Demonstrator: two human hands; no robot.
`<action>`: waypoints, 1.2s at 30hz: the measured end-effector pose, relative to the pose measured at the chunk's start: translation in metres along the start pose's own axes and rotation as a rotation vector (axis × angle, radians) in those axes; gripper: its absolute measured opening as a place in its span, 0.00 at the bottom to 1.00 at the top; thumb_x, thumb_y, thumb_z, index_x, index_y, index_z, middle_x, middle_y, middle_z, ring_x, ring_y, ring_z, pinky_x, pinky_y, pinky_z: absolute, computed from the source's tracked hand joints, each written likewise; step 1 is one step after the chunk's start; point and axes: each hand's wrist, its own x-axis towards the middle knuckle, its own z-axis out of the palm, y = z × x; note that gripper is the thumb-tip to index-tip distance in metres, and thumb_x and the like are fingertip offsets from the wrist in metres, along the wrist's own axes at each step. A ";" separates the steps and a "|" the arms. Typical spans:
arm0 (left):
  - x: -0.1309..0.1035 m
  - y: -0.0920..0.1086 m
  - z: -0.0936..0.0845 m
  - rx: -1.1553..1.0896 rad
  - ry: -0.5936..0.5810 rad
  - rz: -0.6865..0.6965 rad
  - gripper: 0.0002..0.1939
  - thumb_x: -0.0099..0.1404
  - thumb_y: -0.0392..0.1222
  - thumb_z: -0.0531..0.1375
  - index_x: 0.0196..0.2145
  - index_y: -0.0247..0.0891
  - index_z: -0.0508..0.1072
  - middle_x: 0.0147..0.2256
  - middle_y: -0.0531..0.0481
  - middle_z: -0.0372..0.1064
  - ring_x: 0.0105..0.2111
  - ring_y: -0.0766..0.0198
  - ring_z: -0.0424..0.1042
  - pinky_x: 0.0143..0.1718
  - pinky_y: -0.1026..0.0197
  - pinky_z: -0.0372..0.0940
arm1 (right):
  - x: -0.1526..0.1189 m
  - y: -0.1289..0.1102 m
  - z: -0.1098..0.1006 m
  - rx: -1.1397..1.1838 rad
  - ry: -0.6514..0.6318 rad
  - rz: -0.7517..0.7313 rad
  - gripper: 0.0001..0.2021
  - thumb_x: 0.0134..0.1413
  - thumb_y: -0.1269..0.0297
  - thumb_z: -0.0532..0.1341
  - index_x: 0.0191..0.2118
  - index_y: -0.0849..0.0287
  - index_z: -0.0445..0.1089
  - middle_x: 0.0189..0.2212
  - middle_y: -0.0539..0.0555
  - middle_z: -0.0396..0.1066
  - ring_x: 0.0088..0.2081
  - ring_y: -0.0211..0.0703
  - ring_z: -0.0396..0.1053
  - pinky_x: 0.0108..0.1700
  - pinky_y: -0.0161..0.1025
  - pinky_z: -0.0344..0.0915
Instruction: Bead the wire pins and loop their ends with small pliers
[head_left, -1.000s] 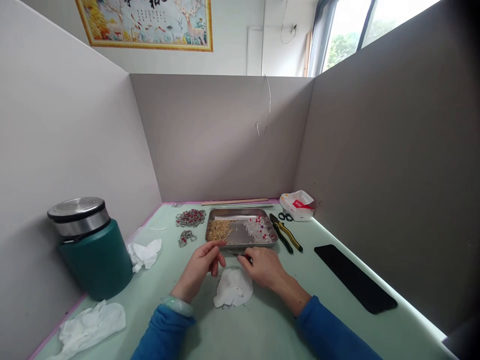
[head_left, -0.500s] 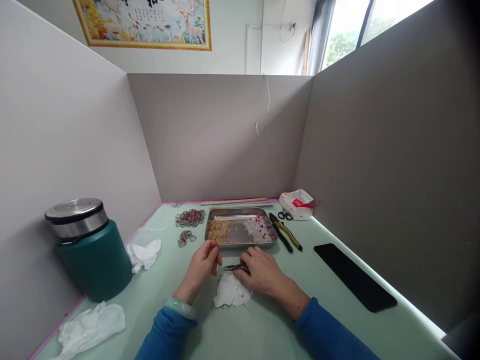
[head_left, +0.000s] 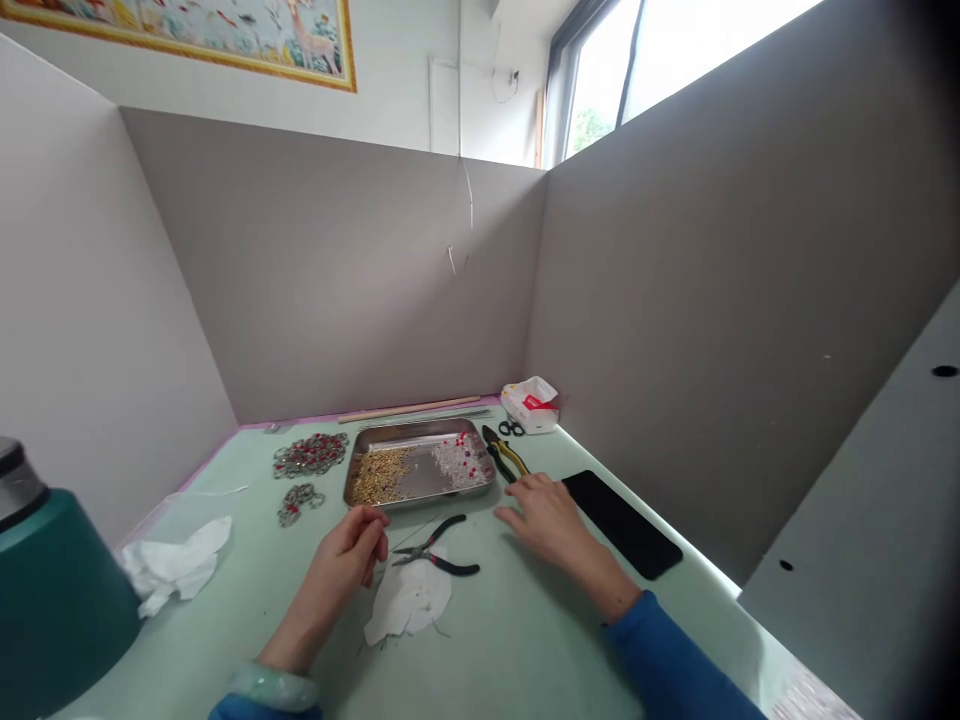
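My left hand point(head_left: 351, 552) is closed in a pinch in front of the tray; whatever its fingertips hold is too small to make out. Beside it, needle-nose pliers point(head_left: 429, 553) with black and red handles lie with handles spread, partly over a crumpled white tissue point(head_left: 409, 600) with thin wire bits around it. My right hand point(head_left: 551, 515) is open, fingers apart, holding nothing. Its fingertips reach the handle ends of the yellow-and-black cutting pliers point(head_left: 511, 458) and partly cover them. A metal tray point(head_left: 420, 495) of gold, clear and red beads stands beyond both hands.
Two heaps of red-beaded chain, one large point(head_left: 311, 455) and one small point(head_left: 300, 503), lie left of the tray. Small scissors point(head_left: 511, 428), a tissue pack point(head_left: 531, 405) and a black flat slab point(head_left: 622, 525) are rightward. A green flask point(head_left: 64, 590) stands left. Grey panels point(head_left: 360, 280) enclose the table.
My right hand has let go of the needle-nose pliers, leaving them on the tissue, and moved right to the cutting pliers. My left hand stays pinched. The view has turned right.
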 end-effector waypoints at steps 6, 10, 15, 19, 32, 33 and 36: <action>-0.005 0.007 0.003 -0.009 -0.053 -0.035 0.12 0.58 0.50 0.52 0.33 0.39 0.62 0.18 0.60 0.60 0.15 0.70 0.54 0.18 0.66 0.54 | -0.027 0.102 -0.004 -0.139 -0.062 0.450 0.28 0.50 0.50 0.56 0.53 0.63 0.62 0.46 0.66 0.65 0.48 0.61 0.58 0.45 0.48 0.54; -0.006 0.007 0.004 -0.016 -0.083 -0.055 0.12 0.57 0.51 0.53 0.33 0.39 0.63 0.18 0.59 0.60 0.15 0.70 0.54 0.18 0.66 0.54 | -0.038 0.122 0.001 -0.115 -0.115 0.488 0.31 0.48 0.49 0.56 0.56 0.61 0.58 0.45 0.63 0.65 0.48 0.58 0.60 0.45 0.46 0.55; -0.004 0.005 0.006 -0.011 -0.083 -0.054 0.12 0.56 0.51 0.53 0.32 0.39 0.64 0.18 0.59 0.60 0.15 0.70 0.54 0.18 0.66 0.54 | -0.021 0.114 0.007 -0.111 -0.113 0.484 0.30 0.46 0.51 0.57 0.54 0.61 0.59 0.41 0.63 0.67 0.46 0.59 0.62 0.43 0.45 0.55; -0.002 0.002 0.005 0.002 -0.094 -0.051 0.12 0.56 0.51 0.53 0.32 0.39 0.63 0.18 0.59 0.61 0.15 0.70 0.55 0.18 0.66 0.54 | -0.003 0.108 0.011 -0.091 -0.111 0.445 0.29 0.46 0.49 0.57 0.52 0.60 0.60 0.42 0.62 0.66 0.47 0.58 0.62 0.43 0.44 0.55; -0.006 0.008 0.005 0.030 -0.097 -0.042 0.12 0.56 0.50 0.52 0.32 0.40 0.61 0.18 0.59 0.61 0.15 0.69 0.56 0.18 0.66 0.54 | -0.002 0.112 0.016 -0.029 -0.076 0.460 0.28 0.44 0.47 0.57 0.48 0.62 0.61 0.44 0.62 0.65 0.49 0.56 0.60 0.44 0.43 0.56; -0.005 0.008 0.005 0.029 -0.095 -0.041 0.11 0.56 0.50 0.53 0.31 0.40 0.62 0.18 0.59 0.61 0.15 0.69 0.56 0.18 0.66 0.54 | -0.001 0.112 0.016 -0.025 -0.073 0.458 0.28 0.45 0.47 0.57 0.47 0.62 0.62 0.44 0.62 0.65 0.49 0.56 0.60 0.44 0.43 0.56; -0.005 0.007 0.004 0.031 -0.093 -0.037 0.12 0.55 0.51 0.53 0.30 0.40 0.62 0.17 0.59 0.61 0.14 0.69 0.56 0.17 0.66 0.53 | -0.002 0.112 0.017 -0.016 -0.063 0.455 0.30 0.45 0.47 0.57 0.50 0.63 0.61 0.45 0.62 0.65 0.49 0.57 0.60 0.45 0.45 0.55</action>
